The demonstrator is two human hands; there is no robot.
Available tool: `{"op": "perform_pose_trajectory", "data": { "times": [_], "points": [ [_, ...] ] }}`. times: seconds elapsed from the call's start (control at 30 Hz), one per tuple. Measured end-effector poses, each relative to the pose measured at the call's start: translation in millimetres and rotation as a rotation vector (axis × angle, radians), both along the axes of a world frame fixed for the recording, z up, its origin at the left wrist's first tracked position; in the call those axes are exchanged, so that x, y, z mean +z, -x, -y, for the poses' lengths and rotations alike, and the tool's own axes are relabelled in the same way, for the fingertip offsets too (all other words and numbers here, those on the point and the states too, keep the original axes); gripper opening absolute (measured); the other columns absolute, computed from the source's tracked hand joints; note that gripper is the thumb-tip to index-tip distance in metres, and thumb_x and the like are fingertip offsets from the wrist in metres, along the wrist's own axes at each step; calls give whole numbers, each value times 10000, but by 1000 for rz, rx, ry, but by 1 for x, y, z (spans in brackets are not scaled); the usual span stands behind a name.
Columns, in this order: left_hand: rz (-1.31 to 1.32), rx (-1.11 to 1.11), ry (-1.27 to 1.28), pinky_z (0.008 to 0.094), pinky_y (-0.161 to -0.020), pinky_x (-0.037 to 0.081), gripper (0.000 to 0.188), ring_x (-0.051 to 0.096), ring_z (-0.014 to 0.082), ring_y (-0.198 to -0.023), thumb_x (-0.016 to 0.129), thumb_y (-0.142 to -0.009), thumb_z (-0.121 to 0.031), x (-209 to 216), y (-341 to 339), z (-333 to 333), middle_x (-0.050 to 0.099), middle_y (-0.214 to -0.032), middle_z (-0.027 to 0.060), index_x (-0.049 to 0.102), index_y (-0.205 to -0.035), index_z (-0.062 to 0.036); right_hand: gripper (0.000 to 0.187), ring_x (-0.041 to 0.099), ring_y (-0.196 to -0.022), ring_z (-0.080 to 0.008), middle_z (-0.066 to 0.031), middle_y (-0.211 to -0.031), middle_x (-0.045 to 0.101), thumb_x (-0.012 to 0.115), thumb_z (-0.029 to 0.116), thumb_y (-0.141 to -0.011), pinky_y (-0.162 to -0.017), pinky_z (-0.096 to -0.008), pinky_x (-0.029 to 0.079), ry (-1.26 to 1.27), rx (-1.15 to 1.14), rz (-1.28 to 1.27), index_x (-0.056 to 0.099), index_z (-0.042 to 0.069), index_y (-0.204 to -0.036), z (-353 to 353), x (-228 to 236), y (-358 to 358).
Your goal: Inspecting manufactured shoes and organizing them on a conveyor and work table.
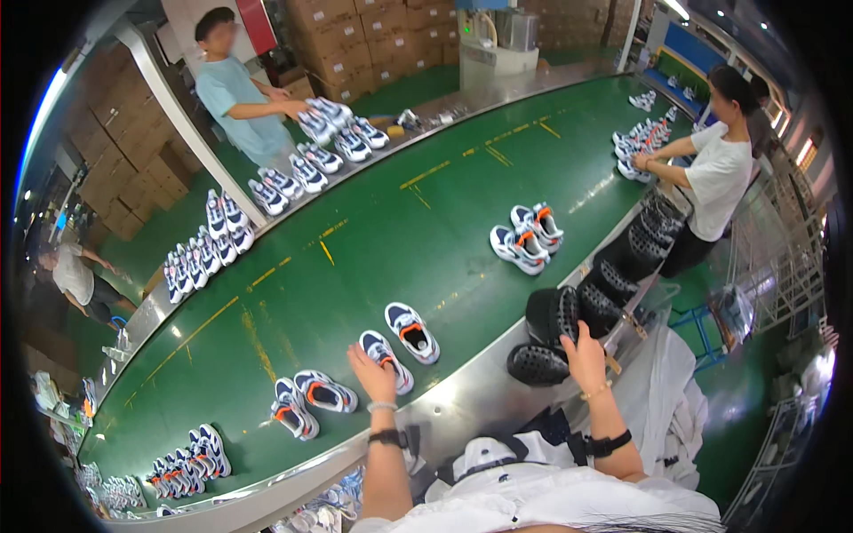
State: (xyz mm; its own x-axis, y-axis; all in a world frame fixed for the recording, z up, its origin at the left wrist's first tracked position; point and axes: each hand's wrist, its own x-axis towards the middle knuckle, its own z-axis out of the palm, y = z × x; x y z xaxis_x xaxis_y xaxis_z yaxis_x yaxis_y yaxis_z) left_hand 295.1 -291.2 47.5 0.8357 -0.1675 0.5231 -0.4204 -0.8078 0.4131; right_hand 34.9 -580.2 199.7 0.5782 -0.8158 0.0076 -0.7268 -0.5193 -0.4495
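My left hand [373, 377] is at a white and navy sneaker [382, 352] with an orange lining, on the green conveyor belt [338, 293]. Its fingers run along the shoe's side and the thumb lies by the collar, so it appears to grip it. The matching sneaker [412, 334] sits just to its right. My right hand [585, 359] reaches over the belt's near edge, closed against a black perforated piece [538, 364]. Behind that piece, more black perforated pieces [611, 282] stand in a row along the edge.
Sneaker pairs lie left [311, 401] and farther right [526, 238] on the belt. Several sneakers [191, 462] stand at lower left, others [311, 169] along the far metal edge. One co-worker [240, 98] handles shoes across the belt, another [724, 173] at right. Cartons [329, 44] are stacked behind.
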Motion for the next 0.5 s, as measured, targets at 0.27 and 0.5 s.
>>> {"op": "perform_pose_trajectory", "data": {
  "times": [0.27, 0.5],
  "points": [
    [-451, -489, -461, 408, -866, 480, 725, 504, 283, -1151, 697, -683, -440, -6, -4, 52, 508, -1248, 152, 494, -1209, 16, 518, 598, -781, -397, -246, -836, 614, 580, 249, -864, -684, -425, 444, -28, 102, 290, 421, 3, -1291, -21, 77, 12],
    [-708, -503, -899, 401, -1029, 361, 608, 402, 352, -1265, 499, -787, -332, -60, -37, 66, 400, -1366, 218, 454, -1280, 21, 518, 614, -775, -402, -247, -853, 625, 589, 345, -853, -684, -476, 480, -229, 763, 18, 448, 18, -1229, -71, 95, 6]
  ]
}}
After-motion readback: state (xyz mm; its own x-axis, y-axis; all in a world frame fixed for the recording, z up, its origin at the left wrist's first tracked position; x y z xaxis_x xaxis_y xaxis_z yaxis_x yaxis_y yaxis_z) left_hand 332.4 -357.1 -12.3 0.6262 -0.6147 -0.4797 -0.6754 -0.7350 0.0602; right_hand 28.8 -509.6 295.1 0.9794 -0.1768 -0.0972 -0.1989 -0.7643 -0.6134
